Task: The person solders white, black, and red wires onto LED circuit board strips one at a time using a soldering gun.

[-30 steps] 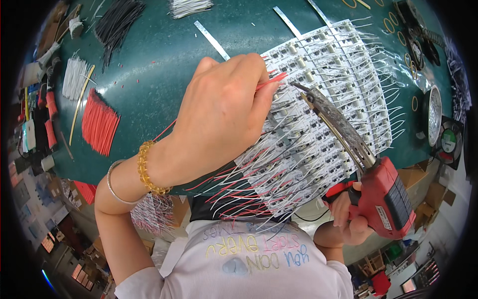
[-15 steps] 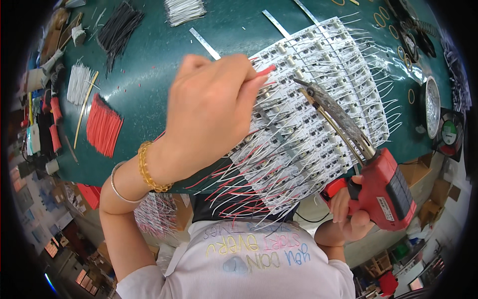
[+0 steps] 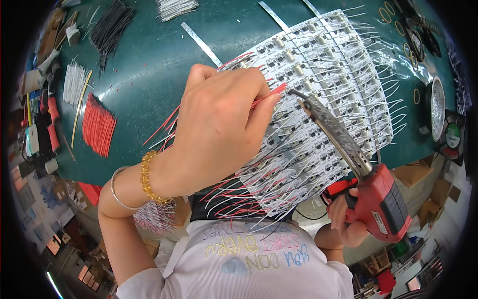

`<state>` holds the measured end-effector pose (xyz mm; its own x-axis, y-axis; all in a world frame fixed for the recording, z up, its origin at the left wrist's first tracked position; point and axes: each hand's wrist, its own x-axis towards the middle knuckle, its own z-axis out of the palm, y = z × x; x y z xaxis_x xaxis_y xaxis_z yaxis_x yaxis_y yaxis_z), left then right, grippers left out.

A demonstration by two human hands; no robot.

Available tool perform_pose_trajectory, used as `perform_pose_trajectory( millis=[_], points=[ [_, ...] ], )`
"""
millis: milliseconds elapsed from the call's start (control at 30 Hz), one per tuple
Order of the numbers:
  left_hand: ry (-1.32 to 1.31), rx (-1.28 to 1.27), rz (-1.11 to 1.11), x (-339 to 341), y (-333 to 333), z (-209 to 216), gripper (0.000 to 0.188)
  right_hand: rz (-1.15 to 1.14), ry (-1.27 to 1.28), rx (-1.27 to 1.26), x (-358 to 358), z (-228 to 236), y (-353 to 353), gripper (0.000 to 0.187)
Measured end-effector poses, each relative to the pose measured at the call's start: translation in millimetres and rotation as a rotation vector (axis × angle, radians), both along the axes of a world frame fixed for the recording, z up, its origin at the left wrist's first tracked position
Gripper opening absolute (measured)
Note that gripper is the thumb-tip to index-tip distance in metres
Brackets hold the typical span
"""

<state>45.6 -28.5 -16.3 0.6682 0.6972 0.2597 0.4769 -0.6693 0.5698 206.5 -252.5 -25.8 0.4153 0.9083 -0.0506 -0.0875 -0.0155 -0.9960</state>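
Just right of upper centre, red wires [image 3: 279, 90] poke out past the thumb and forefinger of the left hand [image 3: 222, 122], which pinches them over a white circuit-board panel [image 3: 326, 82]. Near their ends is the tip of a red soldering gun [image 3: 382, 203], gripped by the right hand [image 3: 349, 223], lower right.

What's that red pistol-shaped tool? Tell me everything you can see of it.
It looks like a soldering gun: a red, apparently plastic body with a dark side panel and pale label. A worn grey metal barrel narrows to a slim dark tip. The right hand grips it, barrel slanting up and left over white circuit boards. The tip is close to red wires; contact is unclear.
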Motion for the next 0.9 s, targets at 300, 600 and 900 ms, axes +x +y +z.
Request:
perform_pose_trajectory(
  millis=[300,600,900],
  points=[
    [-0.005,0.045,-0.001,3,-1,-2,0.013,-0.020,0.001,-0.041,-4,-6,-1,0.062],
    [-0.008,0.070,-0.008,3,-1,-2,0.013,0.009,0.056,0.017,-2,4,8,0.069],
    [-0.074,0.244,-0.042,-1,2,0,0.010,0.016,0.048,0.072,2,-1,4,0.072]
  ],
)
